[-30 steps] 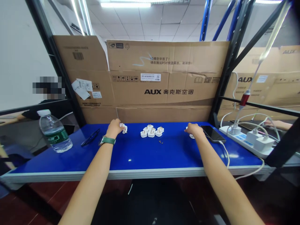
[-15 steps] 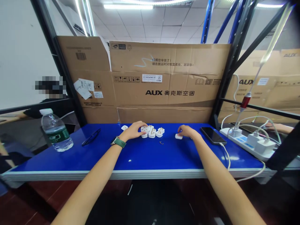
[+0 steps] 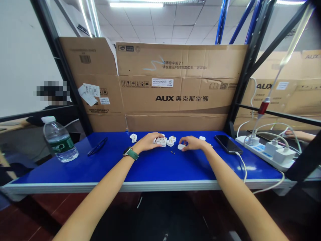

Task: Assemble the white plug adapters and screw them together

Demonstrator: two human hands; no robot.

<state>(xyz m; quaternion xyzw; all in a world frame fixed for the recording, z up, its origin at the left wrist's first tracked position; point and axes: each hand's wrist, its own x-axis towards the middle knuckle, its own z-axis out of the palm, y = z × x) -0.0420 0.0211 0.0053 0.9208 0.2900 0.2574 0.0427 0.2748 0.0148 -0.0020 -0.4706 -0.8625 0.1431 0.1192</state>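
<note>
Several white plug parts (image 3: pixel 171 141) with metal pins stand in a cluster on the blue tabletop. My left hand (image 3: pixel 147 142), with a green-strapped watch on its wrist, curls around the left side of this cluster, thumb and fingers closed against white plug parts and hiding some of them. A white plug cover (image 3: pixel 181 146) is pinched low over the table by my right hand (image 3: pixel 192 143), just right of the cluster. Another white piece (image 3: pixel 202 138) lies behind my right wrist. Small dark screws or pins (image 3: pixel 173 152) lie in front of the cluster.
A separate white plug part (image 3: pixel 133 138) lies left of my left hand. Farther left are glasses (image 3: pixel 97 146) and a water bottle (image 3: pixel 60 142). On the right lie a cabled phone (image 3: pixel 228 144) and a power strip (image 3: pixel 269 152). A cardboard panel (image 3: pixel 175 117) stands behind.
My left hand has shifted right over the cluster, covering its left plug parts. My right hand has moved left with the white cover, uncovering a white piece behind the wrist.
</note>
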